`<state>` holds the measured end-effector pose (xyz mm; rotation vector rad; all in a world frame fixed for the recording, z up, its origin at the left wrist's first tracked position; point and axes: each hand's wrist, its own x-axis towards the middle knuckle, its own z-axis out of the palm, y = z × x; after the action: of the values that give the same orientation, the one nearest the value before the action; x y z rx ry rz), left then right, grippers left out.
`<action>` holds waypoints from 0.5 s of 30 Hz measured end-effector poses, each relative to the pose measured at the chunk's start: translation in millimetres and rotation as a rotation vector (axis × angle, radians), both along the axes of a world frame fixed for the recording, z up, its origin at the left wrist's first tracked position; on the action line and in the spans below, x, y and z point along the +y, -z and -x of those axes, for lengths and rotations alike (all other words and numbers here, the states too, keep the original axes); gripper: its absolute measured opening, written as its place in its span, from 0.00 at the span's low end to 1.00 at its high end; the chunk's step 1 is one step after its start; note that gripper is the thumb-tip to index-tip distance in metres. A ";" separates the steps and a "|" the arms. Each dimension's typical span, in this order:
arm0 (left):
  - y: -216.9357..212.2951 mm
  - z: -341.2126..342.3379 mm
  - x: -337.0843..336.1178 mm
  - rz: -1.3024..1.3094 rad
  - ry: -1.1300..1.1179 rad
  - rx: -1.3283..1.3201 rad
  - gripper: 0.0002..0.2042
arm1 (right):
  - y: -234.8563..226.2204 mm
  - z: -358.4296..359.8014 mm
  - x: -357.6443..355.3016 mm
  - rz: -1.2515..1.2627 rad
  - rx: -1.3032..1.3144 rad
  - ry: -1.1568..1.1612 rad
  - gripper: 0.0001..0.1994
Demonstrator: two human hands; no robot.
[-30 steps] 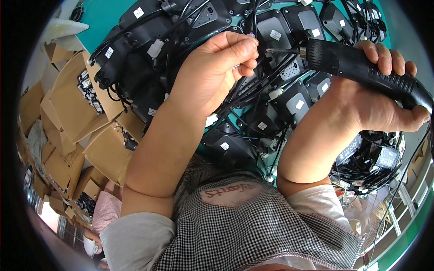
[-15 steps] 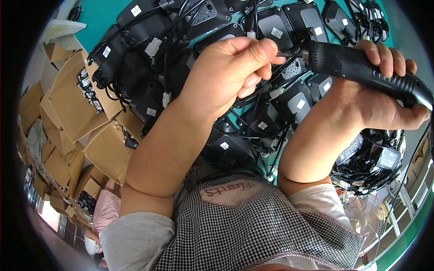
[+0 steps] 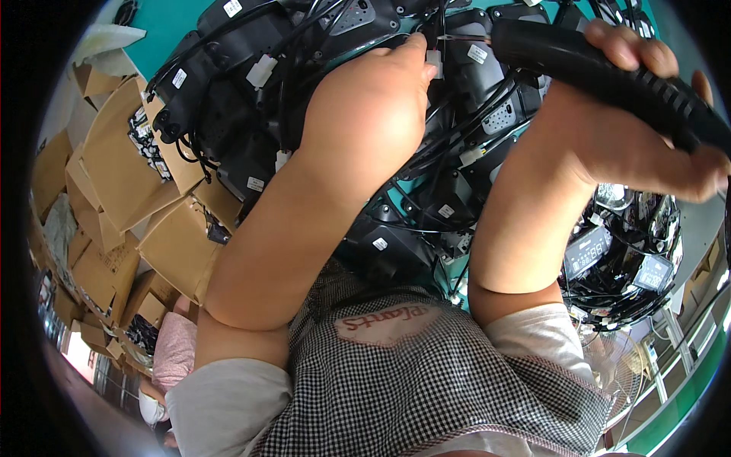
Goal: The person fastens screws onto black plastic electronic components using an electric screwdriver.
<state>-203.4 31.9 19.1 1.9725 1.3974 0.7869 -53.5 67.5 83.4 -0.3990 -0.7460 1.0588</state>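
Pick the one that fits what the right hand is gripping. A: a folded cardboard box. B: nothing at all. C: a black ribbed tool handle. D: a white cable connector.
C: the right hand is wrapped around a black ribbed tool handle whose thin tip points toward the left hand, above the pile of black devices.

Brown cardboard boxes (image 3: 114, 175) stacked left, white labels (image 3: 260, 71) on black units, dark screens (image 3: 588, 251) right

A teal table top (image 3: 171, 27) fills the upper view. Flattened brown cardboard boxes (image 3: 114, 183) lie heaped on the floor to the left. At lower right, a green-edged frame (image 3: 670, 404) and bright window panes (image 3: 716, 282) show daylight.
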 end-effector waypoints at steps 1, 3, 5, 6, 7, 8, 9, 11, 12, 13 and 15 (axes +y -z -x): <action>-2.0 -3.2 0.4 0.047 0.042 0.191 0.15 | 0.3 6.1 1.8 0.006 -0.010 0.006 0.29; 1.7 -5.6 -1.9 0.132 0.050 0.354 0.12 | 6.3 28.4 -1.8 0.109 -0.339 0.330 0.29; 1.6 -9.3 -3.0 0.139 0.067 0.303 0.13 | 7.4 38.2 -4.9 0.188 -0.685 0.663 0.29; 0.8 -10.3 -4.1 0.148 0.083 0.255 0.13 | 8.8 39.3 -1.2 0.172 -0.698 0.660 0.29; 0.3 -11.5 -5.6 0.103 0.038 0.236 0.13 | 11.5 38.7 1.1 0.171 -0.698 0.660 0.29; -1.0 -11.3 -6.0 0.103 0.036 0.237 0.13 | 14.8 37.1 2.5 0.140 -0.675 0.630 0.30; -2.5 -10.8 -5.9 0.099 0.038 0.237 0.13 | 17.5 36.2 3.8 0.109 -0.651 0.600 0.30; -1.4 -10.7 -5.4 0.096 0.039 0.237 0.14 | 21.3 36.7 6.5 0.098 -0.637 0.579 0.30; 1.3 -11.2 -4.8 0.083 0.046 0.219 0.14 | 22.7 37.2 7.2 0.087 -0.625 0.560 0.31; 3.1 -11.8 -4.3 0.070 0.052 0.201 0.14 | 23.6 37.9 7.2 0.088 -0.625 0.560 0.31; 2.5 -14.2 -2.4 0.094 0.063 0.244 0.15 | 25.6 39.5 7.6 0.105 -0.639 0.517 0.31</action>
<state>-189.1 29.4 16.6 2.0804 1.4717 0.4550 -93.0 75.2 57.8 -0.9895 -1.0751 0.4705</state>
